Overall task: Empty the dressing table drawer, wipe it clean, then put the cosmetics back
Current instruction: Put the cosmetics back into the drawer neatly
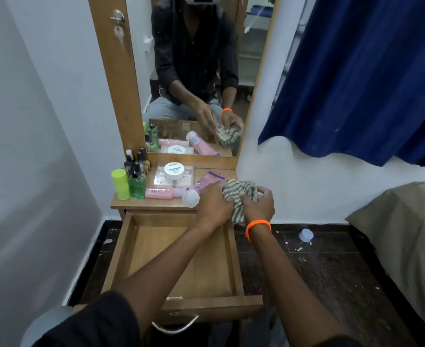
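Checked cloth (241, 196), green and white, is bunched between both hands above the tabletop's (121, 202) front right corner. Left hand (215, 205) closes its fingers on the cloth's left side; right hand (259, 205), with an orange band (257, 227) at the wrist, clenches the right side, and a loose end hangs down between the wrists. Just left of the left hand a pink tube (203, 187) with a white cap lies slanted on the tabletop, its cap at the front edge. Beyond it, toward the middle, a white jar (174, 171) sits on a flat palette (173, 176), and a pink bottle (159, 192) lies on its side near the front edge. At the left edge stand a green bottle (136, 185), a lime stick (120, 184) and several small dark bottles (136, 159). Below the forearms the drawer (131, 246) is pulled fully out, its wooden bottom bare, a metal handle (176, 326) on its front. Behind the tabletop the mirror (193, 71) reflects the hands and the cosmetics. A blue curtain (369, 71) hangs to the right, and a small white cap (306, 235) lies on the dark floor (331, 271)
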